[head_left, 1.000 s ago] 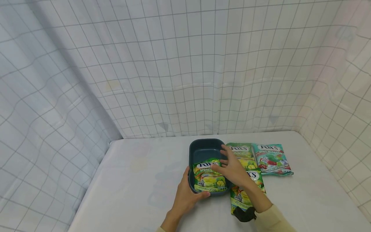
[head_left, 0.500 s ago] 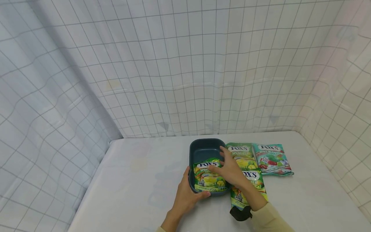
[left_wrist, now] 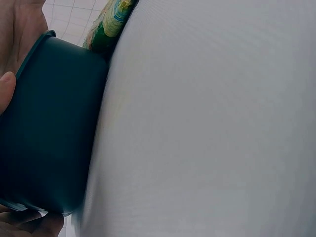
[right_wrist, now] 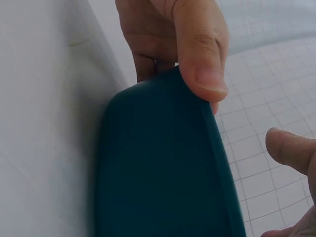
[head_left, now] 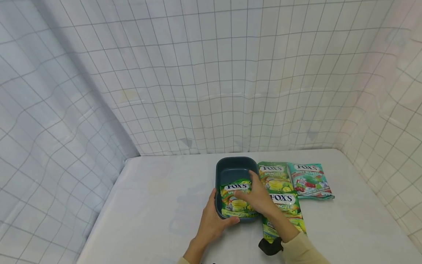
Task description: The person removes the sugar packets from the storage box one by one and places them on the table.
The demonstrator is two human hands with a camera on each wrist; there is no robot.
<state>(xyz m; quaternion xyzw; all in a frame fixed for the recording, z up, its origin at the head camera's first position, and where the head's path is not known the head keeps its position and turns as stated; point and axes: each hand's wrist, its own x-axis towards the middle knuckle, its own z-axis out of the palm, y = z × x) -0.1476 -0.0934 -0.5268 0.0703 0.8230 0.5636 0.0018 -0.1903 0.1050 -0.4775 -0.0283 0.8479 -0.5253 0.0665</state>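
Note:
A dark teal rectangular container (head_left: 234,173) stands on the white table. My left hand (head_left: 211,222) grips its near left corner, fingers along the left wall and thumb at the front rim. Inside, against the near end, lies a green Fox's Spring Tea candy bag (head_left: 234,204). My right hand (head_left: 258,196) reaches over the right rim, thumb over this bag and fingers by its right side. In the right wrist view, the right thumb (right_wrist: 291,150) is extended, apart from the rim, while the left thumb (right_wrist: 205,64) presses the corner. The right fingertips are partly hidden.
Right of the container lie two more Spring Tea bags, one farther back (head_left: 275,178) and one nearer (head_left: 286,212), partly under my right forearm. A turquoise Mint Blossom bag (head_left: 310,181) lies beyond them. A grid-patterned white curtain (head_left: 211,91) surrounds the table.
My right hand has shifted slightly left and nearer me over the bag in the container, its fingers closer together. The left hand keeps its grip on the container.

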